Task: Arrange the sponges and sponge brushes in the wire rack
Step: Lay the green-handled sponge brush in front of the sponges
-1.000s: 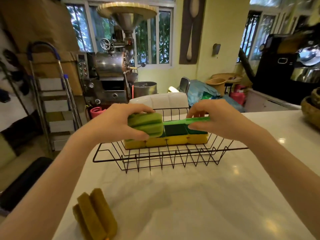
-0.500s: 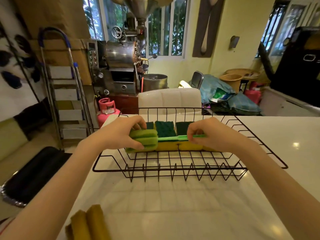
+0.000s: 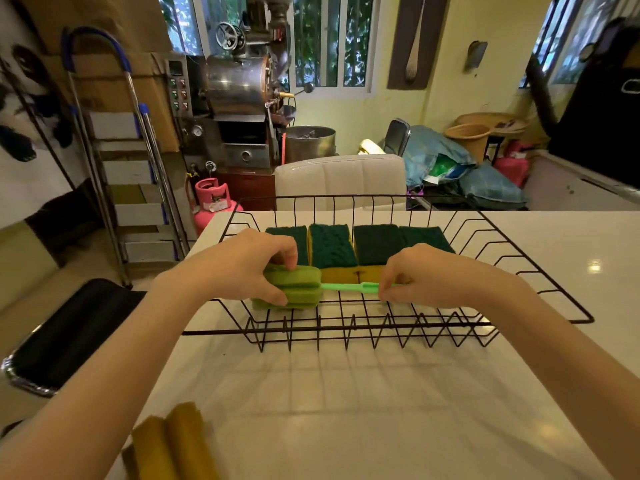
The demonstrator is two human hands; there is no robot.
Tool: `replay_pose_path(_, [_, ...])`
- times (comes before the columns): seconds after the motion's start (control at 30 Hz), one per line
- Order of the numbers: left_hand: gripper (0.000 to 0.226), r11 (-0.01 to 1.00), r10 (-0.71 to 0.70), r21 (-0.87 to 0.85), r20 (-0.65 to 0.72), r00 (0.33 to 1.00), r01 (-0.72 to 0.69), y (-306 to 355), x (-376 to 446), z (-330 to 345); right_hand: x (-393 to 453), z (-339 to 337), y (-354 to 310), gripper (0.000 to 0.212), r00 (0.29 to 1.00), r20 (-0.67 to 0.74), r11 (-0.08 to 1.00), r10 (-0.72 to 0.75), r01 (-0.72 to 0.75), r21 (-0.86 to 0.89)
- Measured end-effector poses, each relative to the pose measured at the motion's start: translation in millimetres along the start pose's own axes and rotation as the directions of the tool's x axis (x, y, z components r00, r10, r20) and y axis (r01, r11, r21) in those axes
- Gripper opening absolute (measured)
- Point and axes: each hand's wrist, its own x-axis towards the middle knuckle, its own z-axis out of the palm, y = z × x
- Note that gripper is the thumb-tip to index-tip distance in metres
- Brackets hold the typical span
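We lay the green sponge brush [image 3: 294,287] into the wire rack [image 3: 540,271], left hand [image 3: 242,265] gripping its head, right hand [image 3: 426,275] pinching its handle (next, let go and fetch the yellow sponge brush [image 3: 173,445] at the table's near edge).

**Greens and yellows in a black rack**

The wire rack [image 3: 540,292] is black. The four sponges [image 3: 332,245] in it have dark green tops and yellow sides. The sponge brush [image 3: 301,289] has a light green ribbed head and a brighter green handle. The second brush head [image 3: 173,441] on the table is mustard yellow. The table [image 3: 346,410] is white and glossy, with faint pale lines.
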Motion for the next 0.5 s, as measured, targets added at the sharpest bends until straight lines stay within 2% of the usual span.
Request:
replay_pose_path(0.2, [0.029, 0.998, -0.006, 0.055, 0.035, 0.999, 0.004, 0.1, 4.8, 5.6, 1.5, 1.9, 1.0, 0.028, 0.999, 0.047, 1.000, 0.021, -0.022, 0.006])
replay_pose_path(0.33, [0.032, 0.997, -0.016, 0.075, 0.062, 0.998, 0.011, -0.3, 4.8, 5.5, 0.9, 3.3, 0.6, 0.030, 0.997, 0.069, 1.000, 0.016, -0.017, 0.014])
replay_pose_path(0.5, [0.035, 0.999, -0.026, 0.039, 0.093, 0.995, 0.022, 1.7, 1.3, 2.2, -1.9, 1.3, -1.5, 0.029, 0.996, 0.084, 1.000, 0.003, -0.003, -0.005])
